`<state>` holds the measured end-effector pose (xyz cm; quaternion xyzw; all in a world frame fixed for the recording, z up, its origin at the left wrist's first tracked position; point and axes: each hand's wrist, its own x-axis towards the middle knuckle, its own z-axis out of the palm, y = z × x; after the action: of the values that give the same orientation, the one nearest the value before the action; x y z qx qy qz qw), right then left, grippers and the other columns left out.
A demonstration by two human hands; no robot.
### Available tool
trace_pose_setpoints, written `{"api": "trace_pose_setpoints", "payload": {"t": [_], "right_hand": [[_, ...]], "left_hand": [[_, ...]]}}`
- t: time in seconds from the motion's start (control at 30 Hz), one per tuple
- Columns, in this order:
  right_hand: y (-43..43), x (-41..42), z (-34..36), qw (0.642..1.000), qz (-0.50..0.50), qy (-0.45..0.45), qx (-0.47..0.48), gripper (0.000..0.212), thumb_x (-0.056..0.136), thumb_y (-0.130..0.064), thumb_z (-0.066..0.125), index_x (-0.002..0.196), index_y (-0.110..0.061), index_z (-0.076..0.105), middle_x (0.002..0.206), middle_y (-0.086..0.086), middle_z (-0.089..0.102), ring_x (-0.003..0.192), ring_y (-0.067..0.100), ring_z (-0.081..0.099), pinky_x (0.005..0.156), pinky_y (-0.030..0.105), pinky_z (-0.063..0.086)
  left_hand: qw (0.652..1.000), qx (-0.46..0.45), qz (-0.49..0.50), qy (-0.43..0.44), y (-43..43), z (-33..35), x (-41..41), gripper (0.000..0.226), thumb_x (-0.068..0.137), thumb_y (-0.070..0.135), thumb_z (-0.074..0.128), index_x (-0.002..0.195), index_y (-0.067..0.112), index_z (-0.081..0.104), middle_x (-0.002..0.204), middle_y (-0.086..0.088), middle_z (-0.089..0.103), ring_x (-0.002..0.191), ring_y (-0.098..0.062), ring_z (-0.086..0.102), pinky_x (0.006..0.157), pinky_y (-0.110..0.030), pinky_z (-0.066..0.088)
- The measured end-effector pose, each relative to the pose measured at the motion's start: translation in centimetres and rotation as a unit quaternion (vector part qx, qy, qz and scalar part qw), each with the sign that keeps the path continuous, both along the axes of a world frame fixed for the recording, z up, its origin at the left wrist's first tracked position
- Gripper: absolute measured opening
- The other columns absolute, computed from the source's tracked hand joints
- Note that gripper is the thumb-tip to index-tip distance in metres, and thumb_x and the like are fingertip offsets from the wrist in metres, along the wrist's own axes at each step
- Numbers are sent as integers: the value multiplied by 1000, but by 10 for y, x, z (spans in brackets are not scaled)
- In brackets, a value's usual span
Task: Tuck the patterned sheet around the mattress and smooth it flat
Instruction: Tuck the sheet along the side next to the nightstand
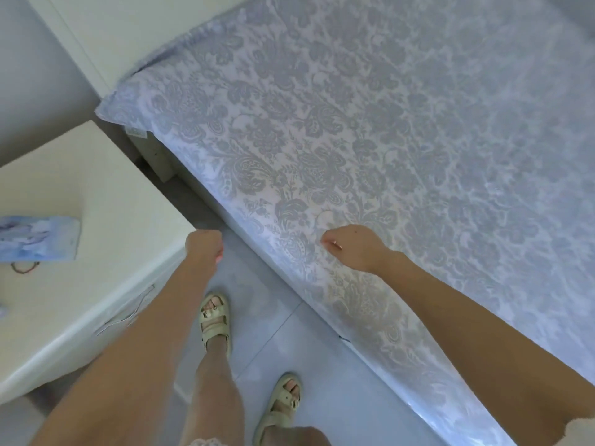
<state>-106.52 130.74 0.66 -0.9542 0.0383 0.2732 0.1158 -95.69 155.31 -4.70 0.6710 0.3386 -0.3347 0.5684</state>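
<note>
The blue-grey floral patterned sheet (370, 140) covers the mattress and lies mostly flat, hanging over the near side edge (257, 233). At the far left corner (112, 104) the sheet bunches in a loose fold. My right hand (351, 249) is over the sheet just inside the near edge, with its fingers bent downward toward the fabric and no fold held. My left hand (206, 249) hangs over the gap between bed and nightstand, fingers loosely curled, holding nothing.
A white nightstand (96, 220) stands close on the left, with a blue box (38, 238) on it. Between it and the bed runs a narrow strip of pale floor tiles (277, 333), where my sandalled feet (214, 320) stand. A white headboard panel (106, 30) is behind.
</note>
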Motion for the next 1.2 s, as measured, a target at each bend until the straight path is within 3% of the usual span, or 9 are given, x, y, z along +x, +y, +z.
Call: {"api": "trace_pose_setpoints", "payload": {"t": [0.13,0.27,0.5,0.7,0.8,0.9,1.0,1.07,1.2], "right_hand": [[20,43,-5,997,53,-61,-7,27,98,-17,40,107,-10,65,103,7,68,97,26,61,83,39,49],[57,125,-5,991,47,-120,23,31,99,-20,41,125,-14,58,120,3,64,113,23,56,94,33,43],[98,292,-27,990,39,-131,35,40,101,-20,37,140,-13,43,138,5,51,127,21,47,103,31,35],[113,405,-44,987,64,-146,28,43,102,-23,36,144,-13,35,141,6,48,129,20,44,103,27,33],[127,455,-62,979,119,-166,24,41,102,-24,36,141,-14,40,138,6,51,126,20,47,100,27,35],[144,501,-88,972,178,-148,28,38,101,-23,36,137,-12,45,137,6,51,128,23,44,105,32,30],[161,530,-117,972,214,-93,10,44,102,-34,29,142,-17,38,149,1,38,141,19,25,115,43,13],[163,534,-131,973,218,-77,-27,49,101,-44,24,144,-22,32,151,-2,33,143,18,18,115,51,4],[167,563,-158,974,219,-51,3,64,91,-55,8,138,-28,42,144,-6,42,139,13,27,115,53,1]], "left_hand": [[996,-11,81,-33,21,3,13,18,93,5,44,79,11,53,74,-5,54,61,-13,50,62,-24,44],[983,29,134,-121,42,6,58,20,92,5,46,104,12,62,95,-5,62,83,-19,58,86,-28,50],[977,16,145,-157,57,-8,187,23,93,9,47,107,12,65,84,4,59,86,-18,57,66,-19,44],[985,-11,118,-127,58,-34,280,26,91,13,53,114,9,64,104,-2,62,102,-20,59,95,-33,48],[984,-18,116,-132,55,-49,311,31,92,16,49,121,14,61,117,0,62,109,-19,58,100,-34,46],[983,-36,144,-111,50,-64,337,27,94,21,47,115,19,63,109,6,58,103,-14,56,90,-26,46],[974,-69,208,-56,48,-79,362,22,92,24,47,73,22,58,82,4,54,80,-10,50,70,-22,39],[967,-85,234,-54,47,-83,366,25,95,25,46,72,26,57,82,5,57,79,-10,51,69,-22,39],[943,-103,317,-10,52,-101,391,19,97,28,45,81,28,54,82,12,55,80,-3,51,62,-16,36]]}}
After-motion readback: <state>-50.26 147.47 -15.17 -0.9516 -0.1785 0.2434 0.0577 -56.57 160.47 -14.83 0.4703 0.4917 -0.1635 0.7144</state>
